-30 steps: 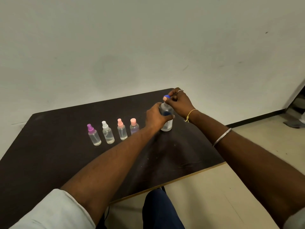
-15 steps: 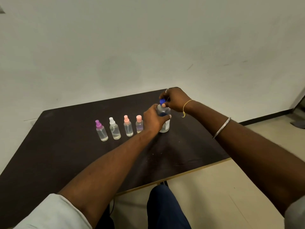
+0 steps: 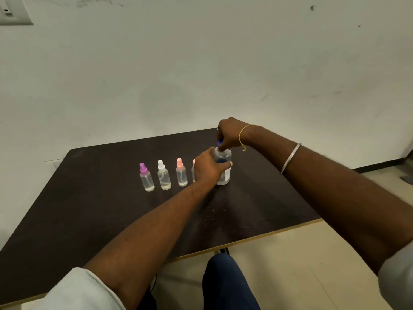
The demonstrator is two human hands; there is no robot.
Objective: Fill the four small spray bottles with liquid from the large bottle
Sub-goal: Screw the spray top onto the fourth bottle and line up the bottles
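Note:
The large clear bottle [image 3: 224, 158] stands upright on the dark table [image 3: 89, 209]. My left hand [image 3: 206, 167] grips its body from the left. From above, my right hand [image 3: 229, 134] pinches its blue cap [image 3: 219, 143]. To the left stand small spray bottles in a row: one with a purple top [image 3: 146, 177], one with a white top [image 3: 163, 175], one with a pink top [image 3: 181, 173]. A further pink-topped one [image 3: 193, 172] is mostly hidden behind my left hand. Each visible small bottle holds a little clear liquid.
A pale wall rises just behind the table's far edge. The table's near edge [image 3: 268, 234] runs diagonally, with tiled floor [image 3: 290, 276] to the right. My knee in dark blue trousers [image 3: 225, 285] shows below the edge. Tiny specks dot the table before the large bottle.
My right hand has turned over the blue cap, its fingers now covering most of it. My left hand keeps its grip on the large bottle. The camera view has shifted.

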